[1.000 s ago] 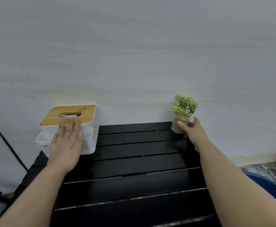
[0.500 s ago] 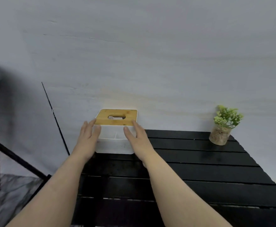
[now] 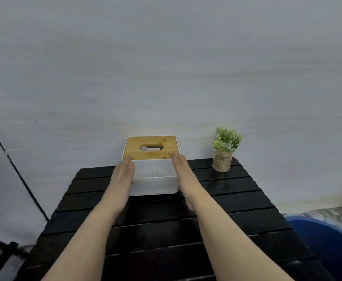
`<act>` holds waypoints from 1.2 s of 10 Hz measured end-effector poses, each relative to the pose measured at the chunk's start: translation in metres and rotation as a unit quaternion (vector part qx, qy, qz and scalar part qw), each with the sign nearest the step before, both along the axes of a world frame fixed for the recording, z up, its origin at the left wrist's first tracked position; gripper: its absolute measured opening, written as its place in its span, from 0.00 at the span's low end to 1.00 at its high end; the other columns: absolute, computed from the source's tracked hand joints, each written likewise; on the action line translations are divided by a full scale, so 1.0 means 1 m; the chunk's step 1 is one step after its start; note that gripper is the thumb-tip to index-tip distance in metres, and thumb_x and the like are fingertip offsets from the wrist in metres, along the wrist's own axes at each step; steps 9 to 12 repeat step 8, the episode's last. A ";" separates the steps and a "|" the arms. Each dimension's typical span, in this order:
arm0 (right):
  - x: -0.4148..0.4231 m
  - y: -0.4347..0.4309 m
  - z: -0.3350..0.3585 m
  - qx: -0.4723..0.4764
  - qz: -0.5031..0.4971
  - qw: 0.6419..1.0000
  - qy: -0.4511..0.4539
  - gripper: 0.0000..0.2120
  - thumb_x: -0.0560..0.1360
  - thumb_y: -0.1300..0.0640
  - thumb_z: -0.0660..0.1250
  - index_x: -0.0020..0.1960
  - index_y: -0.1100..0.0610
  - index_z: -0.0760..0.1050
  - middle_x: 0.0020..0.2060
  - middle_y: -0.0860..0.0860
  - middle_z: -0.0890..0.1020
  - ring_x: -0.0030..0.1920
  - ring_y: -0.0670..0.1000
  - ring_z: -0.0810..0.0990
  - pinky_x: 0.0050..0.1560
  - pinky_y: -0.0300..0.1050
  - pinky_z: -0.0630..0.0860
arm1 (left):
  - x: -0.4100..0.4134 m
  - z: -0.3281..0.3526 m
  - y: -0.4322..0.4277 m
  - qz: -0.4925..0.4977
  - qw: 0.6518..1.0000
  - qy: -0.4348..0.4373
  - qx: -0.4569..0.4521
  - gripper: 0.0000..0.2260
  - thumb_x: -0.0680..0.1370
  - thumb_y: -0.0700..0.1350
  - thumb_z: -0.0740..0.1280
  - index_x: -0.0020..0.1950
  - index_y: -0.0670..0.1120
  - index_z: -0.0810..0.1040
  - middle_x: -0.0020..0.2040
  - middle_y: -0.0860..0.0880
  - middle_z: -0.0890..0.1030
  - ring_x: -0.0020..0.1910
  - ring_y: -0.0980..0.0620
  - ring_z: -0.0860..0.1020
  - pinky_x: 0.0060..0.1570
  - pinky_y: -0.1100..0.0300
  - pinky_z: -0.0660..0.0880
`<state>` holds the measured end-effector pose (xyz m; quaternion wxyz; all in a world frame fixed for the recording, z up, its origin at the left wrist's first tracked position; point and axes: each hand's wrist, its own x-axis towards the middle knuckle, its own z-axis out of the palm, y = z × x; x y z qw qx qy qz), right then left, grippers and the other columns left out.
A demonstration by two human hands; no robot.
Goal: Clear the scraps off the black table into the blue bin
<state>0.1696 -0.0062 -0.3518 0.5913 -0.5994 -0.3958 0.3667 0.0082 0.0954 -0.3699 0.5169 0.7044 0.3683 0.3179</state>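
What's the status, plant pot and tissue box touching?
Apart. Head view shows bare black table slats between tissue box and plant pot.

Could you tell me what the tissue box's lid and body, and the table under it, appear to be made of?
The lid looks like bamboo or light wood, matte, with tan grain streaks. The box body seems plastic: smooth white, rounded moulded corners. The black table has slats with a faint sheen; painted wood or metal, I cannot tell.
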 end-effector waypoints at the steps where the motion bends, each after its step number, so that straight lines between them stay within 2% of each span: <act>1: 0.042 -0.016 0.000 0.010 -0.024 1.000 0.004 0.22 0.75 0.34 0.53 0.67 0.40 0.64 0.67 0.40 0.68 0.68 0.43 0.63 0.71 0.51 0.58 | 0.047 0.003 -0.022 -0.003 1.000 -0.013 0.000 0.35 0.66 0.77 0.49 0.70 0.65 0.59 0.75 0.59 0.58 0.74 0.58 0.57 0.74 0.47 0.53; 3: 0.081 -0.018 -0.005 -0.069 0.006 0.997 0.031 0.39 0.66 0.24 0.49 0.73 0.39 0.54 0.74 0.40 0.57 0.73 0.46 0.55 0.74 0.55 0.51 | 0.091 -0.013 -0.027 0.007 1.000 -0.004 -0.030 0.38 0.65 0.78 0.47 0.72 0.63 0.56 0.76 0.58 0.57 0.74 0.54 0.58 0.74 0.45 0.54; 4: 0.087 -0.026 0.006 -0.080 0.012 0.996 0.033 0.32 0.75 0.32 0.45 0.75 0.44 0.50 0.75 0.42 0.53 0.75 0.47 0.51 0.74 0.51 0.48 | 0.098 -0.011 -0.018 0.046 0.997 0.016 -0.058 0.36 0.69 0.75 0.46 0.72 0.60 0.58 0.75 0.55 0.61 0.72 0.53 0.62 0.73 0.47 0.57; 5: 0.089 -0.051 0.015 -0.083 0.004 0.996 0.031 0.31 0.75 0.31 0.46 0.75 0.42 0.49 0.74 0.41 0.53 0.74 0.47 0.51 0.73 0.52 0.50 | 0.079 -0.003 -0.045 0.015 0.999 0.029 -0.027 0.32 0.69 0.74 0.48 0.71 0.65 0.57 0.74 0.59 0.61 0.72 0.55 0.60 0.73 0.46 0.56; 6: 0.084 -0.097 0.015 -0.107 -0.014 0.994 -0.001 0.30 0.75 0.33 0.52 0.74 0.42 0.55 0.74 0.41 0.58 0.73 0.46 0.57 0.72 0.52 0.56 | 0.054 0.002 -0.085 0.017 0.999 0.042 -0.027 0.27 0.74 0.68 0.51 0.72 0.64 0.57 0.75 0.58 0.58 0.75 0.55 0.55 0.74 0.45 0.54; 7: 0.063 -0.160 0.012 -0.135 -0.022 0.990 -0.033 0.25 0.76 0.37 0.56 0.69 0.45 0.65 0.68 0.42 0.69 0.67 0.46 0.66 0.69 0.49 0.63 | 0.031 0.007 -0.144 0.032 0.997 0.071 -0.013 0.21 0.79 0.57 0.54 0.72 0.58 0.61 0.75 0.55 0.61 0.75 0.54 0.55 0.74 0.48 0.54; 8: 0.030 -0.222 0.016 -0.129 -0.035 0.988 -0.080 0.17 0.78 0.43 0.57 0.64 0.46 0.72 0.60 0.41 0.74 0.62 0.43 0.70 0.61 0.40 0.64 | 0.009 0.008 -0.209 0.027 0.996 0.082 -0.004 0.18 0.80 0.47 0.57 0.70 0.54 0.66 0.71 0.54 0.66 0.71 0.54 0.63 0.70 0.57 0.59; 12: 0.030 -0.222 0.016 -0.129 -0.035 0.988 -0.080 0.17 0.78 0.43 0.57 0.64 0.46 0.72 0.60 0.41 0.74 0.62 0.43 0.70 0.61 0.40 0.64 | 0.009 0.008 -0.209 0.027 0.996 0.082 -0.004 0.18 0.80 0.47 0.57 0.70 0.54 0.66 0.71 0.54 0.66 0.71 0.54 0.63 0.70 0.57 0.59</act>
